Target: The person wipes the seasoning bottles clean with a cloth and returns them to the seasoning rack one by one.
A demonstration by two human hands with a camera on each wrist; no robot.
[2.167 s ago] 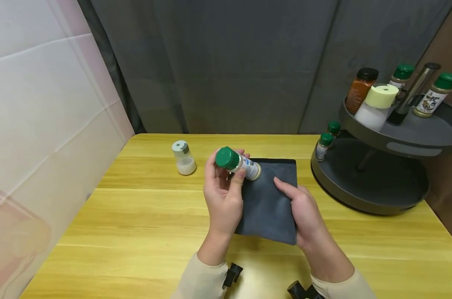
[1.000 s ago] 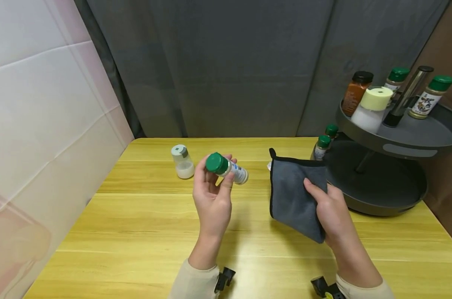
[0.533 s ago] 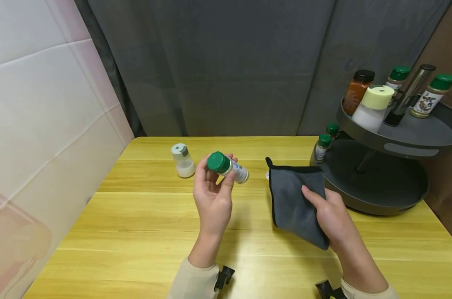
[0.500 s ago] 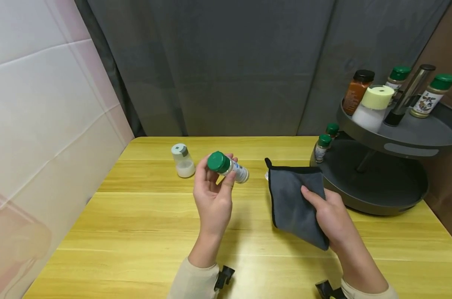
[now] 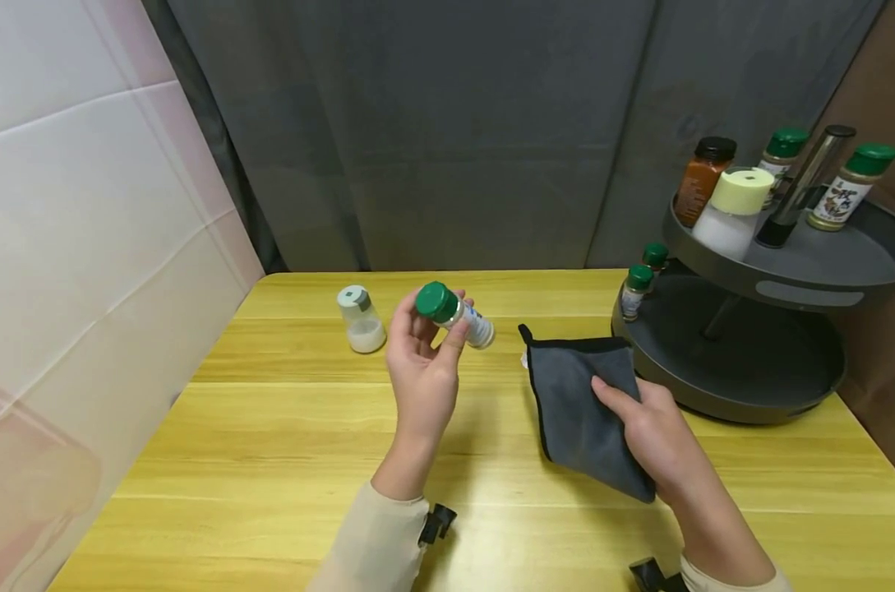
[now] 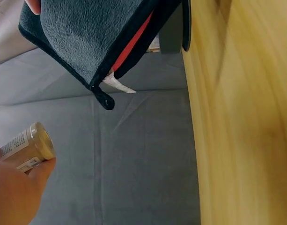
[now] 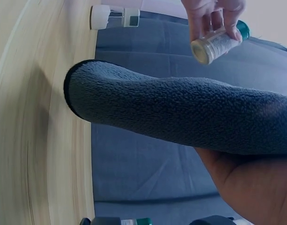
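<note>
My left hand (image 5: pixel 425 374) pinches a small spice bottle (image 5: pixel 478 327) with a green cap, tilted so its base points down to the right. In the left wrist view the bottle's yellowish base (image 6: pixel 42 140) shows beyond the thumb. My right hand (image 5: pixel 657 432) grips a folded grey cloth (image 5: pixel 580 403) with black edging and a corner loop, its thumb lying on top. A strip of red and a white tag show between the cloth's layers in the left wrist view. Bottle and cloth are apart, both held above the wooden table (image 5: pixel 269 477).
A shaker of white powder (image 5: pixel 363 325) stands on the table, left of my left hand. At right is a two-tier dark turntable rack (image 5: pixel 735 395). An orange-brown jar (image 5: pixel 702 185), a yellow-lidded shaker (image 5: pixel 735 210) and green-capped bottles (image 5: pixel 841 201) occupy it. A grey curtain (image 5: pixel 447 140) hangs behind.
The cloth was behind the bottle at first; my right hand has drawn it away to the right, then slightly lower. My left hand keeps the bottle, lately lifted and turned a little.
</note>
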